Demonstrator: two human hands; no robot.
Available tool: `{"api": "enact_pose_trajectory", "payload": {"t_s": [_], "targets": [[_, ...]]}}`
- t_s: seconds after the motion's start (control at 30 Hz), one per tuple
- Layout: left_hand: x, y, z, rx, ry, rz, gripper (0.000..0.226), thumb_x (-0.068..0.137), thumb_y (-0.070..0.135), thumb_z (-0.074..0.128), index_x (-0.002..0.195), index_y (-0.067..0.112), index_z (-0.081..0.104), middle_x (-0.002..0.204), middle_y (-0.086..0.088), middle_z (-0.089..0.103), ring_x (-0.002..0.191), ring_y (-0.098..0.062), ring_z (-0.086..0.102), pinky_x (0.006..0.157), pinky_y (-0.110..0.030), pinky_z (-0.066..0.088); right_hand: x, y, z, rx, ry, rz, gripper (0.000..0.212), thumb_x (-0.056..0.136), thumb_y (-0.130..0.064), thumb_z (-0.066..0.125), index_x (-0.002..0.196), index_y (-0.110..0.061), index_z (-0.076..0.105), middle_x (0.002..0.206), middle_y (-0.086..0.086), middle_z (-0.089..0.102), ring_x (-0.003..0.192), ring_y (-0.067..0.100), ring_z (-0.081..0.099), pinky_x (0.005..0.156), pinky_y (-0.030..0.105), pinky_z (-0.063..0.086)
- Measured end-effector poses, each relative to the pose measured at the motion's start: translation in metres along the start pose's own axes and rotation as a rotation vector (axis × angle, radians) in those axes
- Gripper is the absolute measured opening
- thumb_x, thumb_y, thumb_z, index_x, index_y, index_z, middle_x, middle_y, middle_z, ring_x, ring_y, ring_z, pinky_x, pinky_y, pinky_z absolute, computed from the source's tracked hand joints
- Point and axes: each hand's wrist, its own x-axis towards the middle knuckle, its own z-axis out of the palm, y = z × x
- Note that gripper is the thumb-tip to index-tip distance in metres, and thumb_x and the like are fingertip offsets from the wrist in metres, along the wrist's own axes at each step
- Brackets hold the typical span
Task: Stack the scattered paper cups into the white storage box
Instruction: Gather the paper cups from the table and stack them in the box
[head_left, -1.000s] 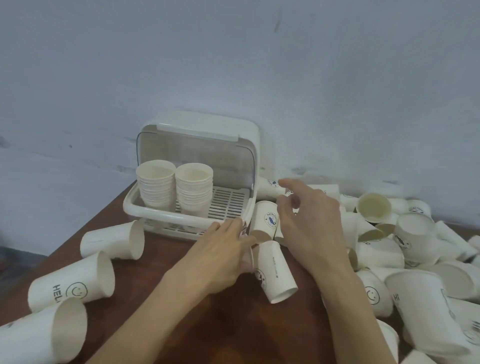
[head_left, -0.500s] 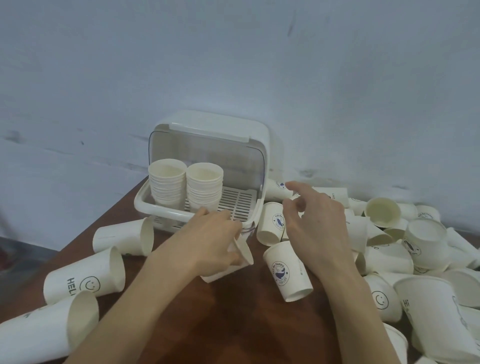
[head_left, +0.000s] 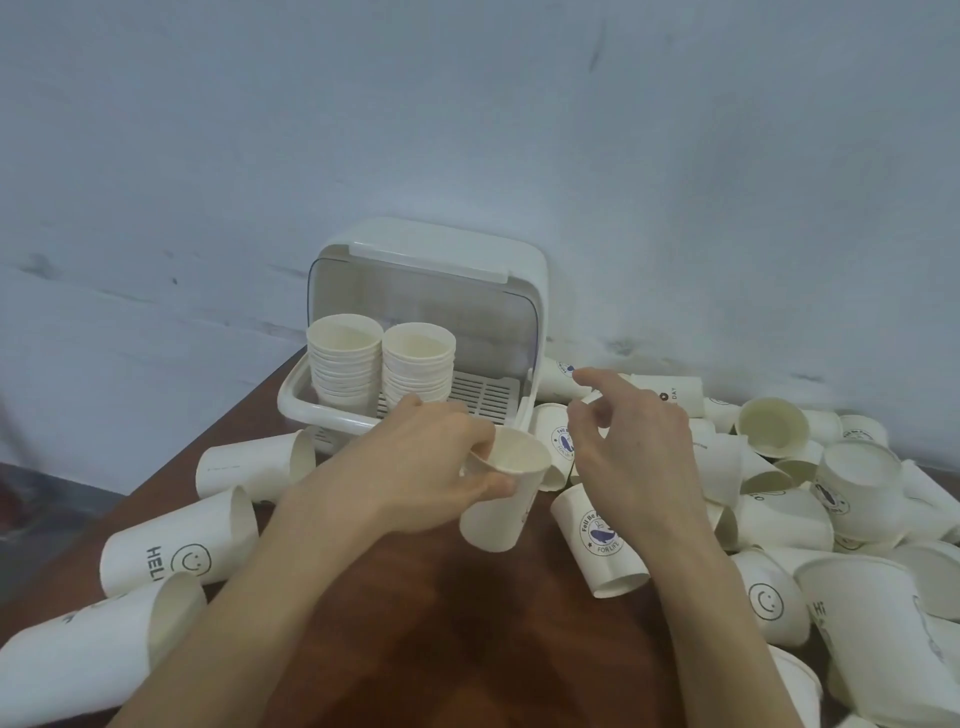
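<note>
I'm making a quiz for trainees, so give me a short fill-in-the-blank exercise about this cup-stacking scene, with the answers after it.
1. The white storage box holds ____ stacks of paper cups.
2. The left hand grips a paper cup by its ____.
3. The right hand holds ____.
4. The cup with the whale logo lies on the ____ table.

Missing words: two; rim; nothing; brown

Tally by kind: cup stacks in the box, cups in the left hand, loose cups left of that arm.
Cup stacks in the storage box: 2
Paper cups in the left hand: 1
Loose cups left of that arm: 3
Total: 6
</note>
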Motion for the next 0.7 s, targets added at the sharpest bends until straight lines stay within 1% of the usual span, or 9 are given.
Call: {"api": "enact_pose_trajectory", "payload": {"t_s": [0.07, 0.13, 0.2, 0.27, 0.33, 0.37, 0.43, 0.6, 0.7], "targets": [[-0.001, 0.004, 0.0, -0.022, 0.022, 0.009, 0.034, 0.086, 0.067, 0.047, 0.09, 0.034, 0.057, 0.09, 0.013, 0.051, 0.092, -0.02, 0.046, 0.071, -0.031, 0.032, -0.001, -0.001, 0.0, 0.002, 0.0, 0.003, 0.035, 0.094, -0.017, 0.046, 0.127, -0.024, 0.058, 0.101, 0.004, 0.069, 0.104, 0.024, 0.053, 0.083, 0.03, 0.033], [-0.003, 0.011, -0.002, -0.04, 0.048, 0.021, 0.036, 0.086, 0.065, 0.049, 0.094, 0.032, 0.062, 0.092, 0.011, 0.052, 0.092, -0.02, 0.045, 0.07, -0.028, 0.03, -0.002, -0.001, -0.001, -0.002, -0.004, 0.007, 0.035, 0.094, -0.018, 0.046, 0.125, -0.023, 0.059, 0.099, 0.005, 0.069, 0.102, 0.024, 0.054, 0.086, 0.034, 0.037], [-0.006, 0.019, -0.004, -0.066, 0.09, 0.023, 0.035, 0.087, 0.061, 0.052, 0.097, 0.03, 0.065, 0.094, 0.01, 0.053, 0.091, -0.017, 0.046, 0.069, -0.025, 0.028, -0.003, 0.0, -0.004, -0.004, -0.002, 0.005, 0.034, 0.094, -0.018, 0.046, 0.125, -0.022, 0.059, 0.099, 0.004, 0.07, 0.102, 0.024, 0.055, 0.087, 0.034, 0.037], [-0.013, 0.026, -0.003, -0.127, 0.14, 0.005, 0.034, 0.086, 0.061, 0.054, 0.099, 0.032, 0.065, 0.096, 0.011, 0.053, 0.094, -0.014, 0.047, 0.076, -0.027, 0.035, -0.006, 0.0, -0.009, 0.014, 0.016, 0.011, 0.034, 0.094, -0.018, 0.046, 0.125, -0.021, 0.06, 0.099, 0.005, 0.069, 0.101, 0.023, 0.056, 0.087, 0.033, 0.038], [-0.022, 0.031, -0.001, -0.207, 0.157, -0.006, 0.033, 0.083, 0.063, 0.056, 0.099, 0.035, 0.065, 0.094, 0.014, 0.052, 0.095, -0.015, 0.048, 0.083, -0.036, 0.045, -0.012, 0.0, -0.014, 0.03, 0.05, 0.025, 0.034, 0.094, -0.018, 0.047, 0.125, -0.021, 0.06, 0.1, 0.004, 0.069, 0.101, 0.022, 0.057, 0.087, 0.033, 0.04], [-0.026, 0.034, -0.001, -0.22, 0.155, -0.008, 0.033, 0.083, 0.063, 0.057, 0.099, 0.036, 0.065, 0.094, 0.015, 0.051, 0.095, -0.015, 0.048, 0.084, -0.038, 0.047, -0.017, 0.0, -0.015, 0.03, 0.063, 0.025, 0.033, 0.094, -0.019, 0.047, 0.125, -0.021, 0.06, 0.1, 0.004, 0.069, 0.101, 0.022, 0.057, 0.087, 0.034, 0.04], [-0.035, 0.04, -0.001, -0.195, 0.143, -0.027, 0.031, 0.083, 0.063, 0.057, 0.097, 0.036, 0.064, 0.094, 0.015, 0.05, 0.095, -0.014, 0.047, 0.085, -0.036, 0.046, -0.03, 0.0, -0.018, 0.023, 0.047, 0.022, 0.033, 0.095, -0.019, 0.046, 0.124, -0.021, 0.06, 0.103, 0.003, 0.067, 0.102, 0.023, 0.056, 0.087, 0.036, 0.041], [-0.059, 0.053, -0.002, -0.21, 0.177, -0.087, 0.027, 0.082, 0.061, 0.058, 0.086, 0.035, 0.06, 0.09, 0.017, 0.049, 0.091, -0.013, 0.048, 0.081, -0.032, 0.045, -0.058, 0.01, -0.04, 0.001, -0.004, 0.042, 0.035, 0.096, -0.021, 0.044, 0.129, -0.022, 0.056, 0.111, 0.001, 0.064, 0.108, 0.02, 0.052, 0.092, 0.034, 0.04], [-0.073, 0.07, -0.006, -0.247, 0.194, -0.083, 0.025, 0.084, 0.057, 0.06, 0.084, 0.032, 0.059, 0.089, 0.015, 0.05, 0.086, -0.007, 0.049, 0.074, -0.023, 0.04, -0.071, 0.019, -0.06, -0.038, -0.018, 0.042, 0.036, 0.096, -0.02, 0.042, 0.13, -0.022, 0.055, 0.116, 0.001, 0.064, 0.113, 0.021, 0.052, 0.095, 0.037, 0.041]]}}
